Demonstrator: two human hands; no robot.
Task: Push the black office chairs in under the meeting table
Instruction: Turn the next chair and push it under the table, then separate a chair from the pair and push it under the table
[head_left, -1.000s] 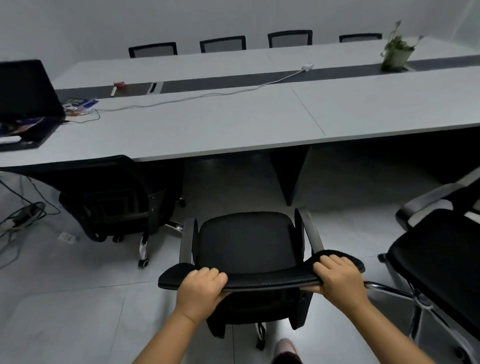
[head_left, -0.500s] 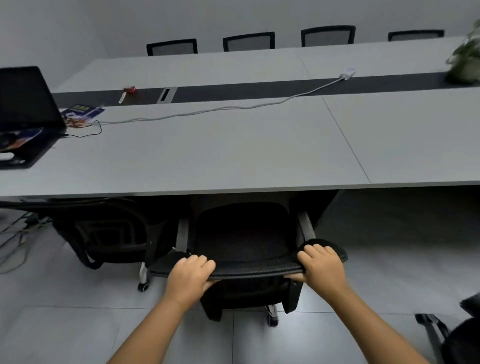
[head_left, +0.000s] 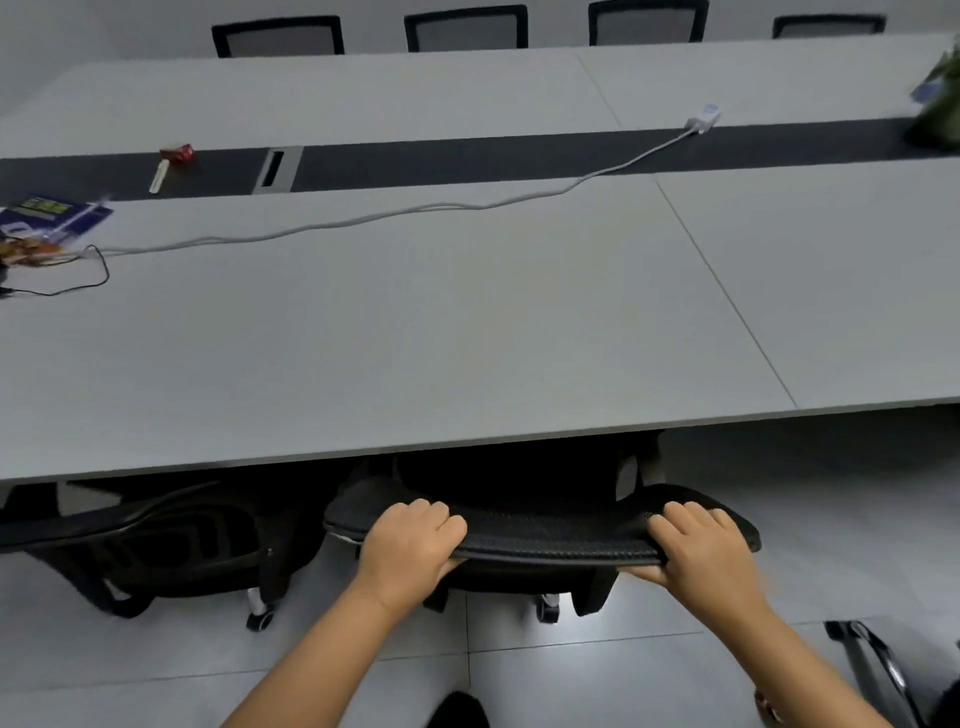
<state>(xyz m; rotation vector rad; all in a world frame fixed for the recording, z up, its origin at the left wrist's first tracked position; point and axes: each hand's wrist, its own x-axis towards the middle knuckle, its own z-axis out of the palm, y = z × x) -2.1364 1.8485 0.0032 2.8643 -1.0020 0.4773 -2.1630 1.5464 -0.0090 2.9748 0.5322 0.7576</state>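
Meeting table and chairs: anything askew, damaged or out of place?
Nothing damaged. A white cable trails loosely across the meeting table, and the plant is too blurred to judge. Both hands grip the chair's backrest.

**Tight fit under the bench edge**

Your chair (head_left: 550, 540) sits with its seat beneath the bench (head_left: 415, 332), whose front edge hangs just beyond your knuckles. A neighbouring chair (head_left: 130, 545) crowds your left side, nearly touching. On your right the floor (head_left: 831, 519) lies open, until a chrome chair base (head_left: 872, 660) low by your forearm.
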